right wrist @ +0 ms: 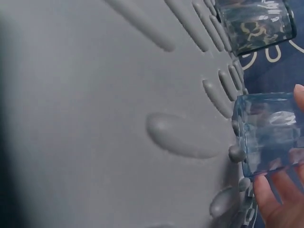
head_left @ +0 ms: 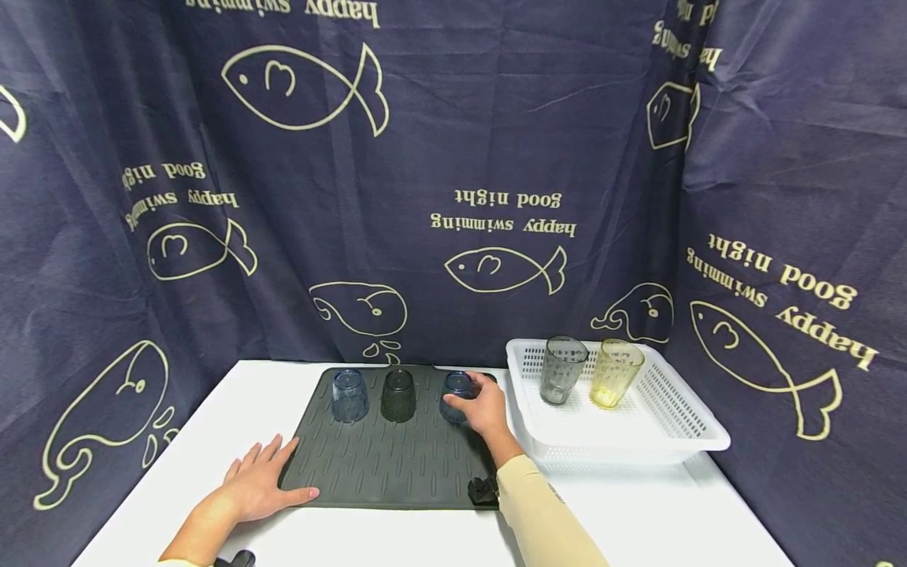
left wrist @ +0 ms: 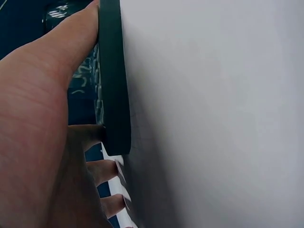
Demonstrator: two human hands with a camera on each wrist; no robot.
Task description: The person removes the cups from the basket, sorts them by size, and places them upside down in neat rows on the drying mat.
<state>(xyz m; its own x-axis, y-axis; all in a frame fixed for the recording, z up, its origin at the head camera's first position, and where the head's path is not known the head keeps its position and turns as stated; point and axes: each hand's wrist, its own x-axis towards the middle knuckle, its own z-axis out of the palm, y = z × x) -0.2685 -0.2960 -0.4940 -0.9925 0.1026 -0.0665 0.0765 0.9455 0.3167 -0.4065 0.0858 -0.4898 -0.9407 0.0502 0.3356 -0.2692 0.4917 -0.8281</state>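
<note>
On a dark grey ribbed drying mat [head_left: 386,476] stand several small tumblers in a row at the far side. My right hand [head_left: 489,408] holds the rightmost one, a blue glass [head_left: 452,409], thumb on one side and fingers on the other. In the right wrist view this blue glass [right wrist: 268,135] appears to stand on the mat's surface. Left of it are a dark grey glass [head_left: 398,398] and another bluish glass [head_left: 350,398]. My left hand [head_left: 257,482] rests at the mat's near left corner, fingers spread, with the thumb along the mat edge [left wrist: 114,85].
A white perforated plastic basket [head_left: 623,442] stands to the right of the mat. Inside it are a tall grey glass [head_left: 562,370] and a tall yellow glass [head_left: 615,374]. A dark blue curtain [head_left: 411,197] with fish prints hangs behind the white table [head_left: 623,520].
</note>
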